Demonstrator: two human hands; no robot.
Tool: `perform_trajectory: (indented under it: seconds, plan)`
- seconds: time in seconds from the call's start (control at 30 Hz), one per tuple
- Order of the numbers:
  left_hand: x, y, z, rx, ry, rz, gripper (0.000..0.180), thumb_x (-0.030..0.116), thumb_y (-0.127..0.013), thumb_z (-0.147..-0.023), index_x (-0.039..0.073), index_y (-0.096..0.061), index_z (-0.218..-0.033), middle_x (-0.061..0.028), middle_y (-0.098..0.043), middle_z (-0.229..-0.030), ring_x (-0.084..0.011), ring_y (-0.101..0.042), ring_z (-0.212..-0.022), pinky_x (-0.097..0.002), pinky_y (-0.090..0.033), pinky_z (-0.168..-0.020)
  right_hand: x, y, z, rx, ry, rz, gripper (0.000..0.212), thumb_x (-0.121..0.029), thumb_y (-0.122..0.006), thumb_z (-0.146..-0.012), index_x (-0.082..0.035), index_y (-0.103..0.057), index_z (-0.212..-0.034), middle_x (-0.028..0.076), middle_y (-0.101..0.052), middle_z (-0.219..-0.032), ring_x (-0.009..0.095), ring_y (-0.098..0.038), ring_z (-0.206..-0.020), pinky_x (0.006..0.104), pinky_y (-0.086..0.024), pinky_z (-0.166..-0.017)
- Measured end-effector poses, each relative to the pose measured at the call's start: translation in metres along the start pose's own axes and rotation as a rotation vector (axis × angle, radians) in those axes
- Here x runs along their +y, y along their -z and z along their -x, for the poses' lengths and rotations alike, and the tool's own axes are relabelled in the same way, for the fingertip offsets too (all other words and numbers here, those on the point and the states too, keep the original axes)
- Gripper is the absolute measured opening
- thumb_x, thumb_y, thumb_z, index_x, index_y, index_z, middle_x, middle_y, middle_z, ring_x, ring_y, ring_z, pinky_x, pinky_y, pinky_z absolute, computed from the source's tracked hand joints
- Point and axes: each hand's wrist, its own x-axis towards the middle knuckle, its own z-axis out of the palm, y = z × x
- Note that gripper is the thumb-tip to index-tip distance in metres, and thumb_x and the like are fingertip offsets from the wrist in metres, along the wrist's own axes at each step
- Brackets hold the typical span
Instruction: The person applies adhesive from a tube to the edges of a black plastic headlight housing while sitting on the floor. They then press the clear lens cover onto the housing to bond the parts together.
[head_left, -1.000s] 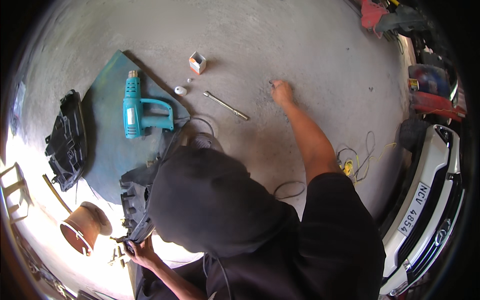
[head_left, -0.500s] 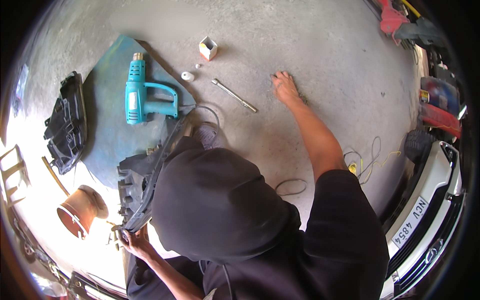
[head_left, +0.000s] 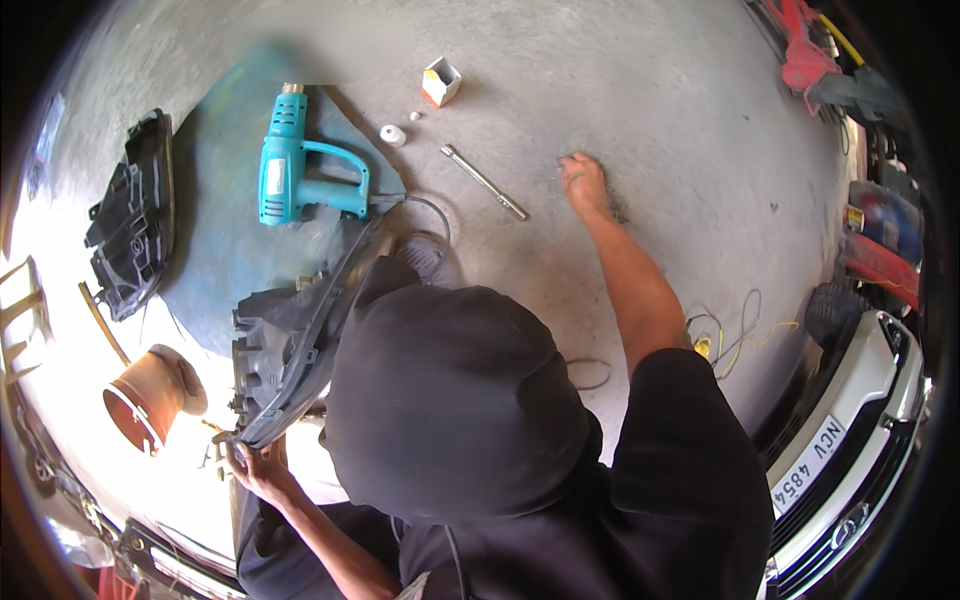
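My left hand (head_left: 258, 471) grips the lower end of a black car headlight housing (head_left: 275, 352), which lies slantwise beside my knee; my hood hides part of it. Out on the concrete floor, my right hand (head_left: 585, 188) reaches down with bent fingers drawn together. Whatever its fingertips hold is too small to make out. Small dark bits lie on the floor by that wrist. Nearest to the right hand is a silver socket extension bar (head_left: 484, 182). A teal heat gun (head_left: 290, 170) rests on a blue-green mat (head_left: 215, 250), its cord trailing toward me.
A white bottle (head_left: 393, 135), its small cap (head_left: 415, 117) and an open carton (head_left: 441, 83) stand beyond the bar. Another black headlight housing (head_left: 135, 220) lies far left, above a rusty metal drum (head_left: 150, 400). Cables (head_left: 735, 335) and a white car bumper (head_left: 835, 440) are at right.
My right hand has shifted slightly right and toward me, its fingers drawn closer together. The left hand keeps its grip on the headlight housing. The whole view has tilted a little.
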Motion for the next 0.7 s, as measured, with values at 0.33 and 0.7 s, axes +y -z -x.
perform_trajectory:
  seconds: [0.33, 0.7]
  plan:
    - [0.053, -0.014, 0.016, 0.067, 0.288, 0.625, 0.048, 0.007, -0.077, -0.093, -0.007, -0.059, -0.135, -0.0241, -0.057, -0.133, -0.0303, -0.068, -0.109, -0.0364, -0.062, -0.088, -0.032, 0.031, -0.024, -0.104, 0.092, 0.22, 0.011, -0.009, -0.066, -0.092, 0.001, -0.068, -0.092, 0.022, -0.066, -0.083, 0.039, -0.066, -0.083, 0.0472, -0.051, -0.076]
    - [0.041, -0.017, 0.013, 0.077, 0.201, 0.767, 0.055, 0.017, -0.077, -0.095, 0.0, -0.055, -0.142, -0.012, -0.069, -0.105, -0.0181, -0.068, -0.084, -0.0314, -0.057, -0.071, -0.412, 0.194, -0.058, -0.738, 0.496, -0.413, 0.027, -0.017, -0.074, -0.092, 0.006, -0.075, -0.106, 0.006, -0.072, -0.084, 0.013, -0.066, -0.078, 0.0282, -0.053, -0.074]
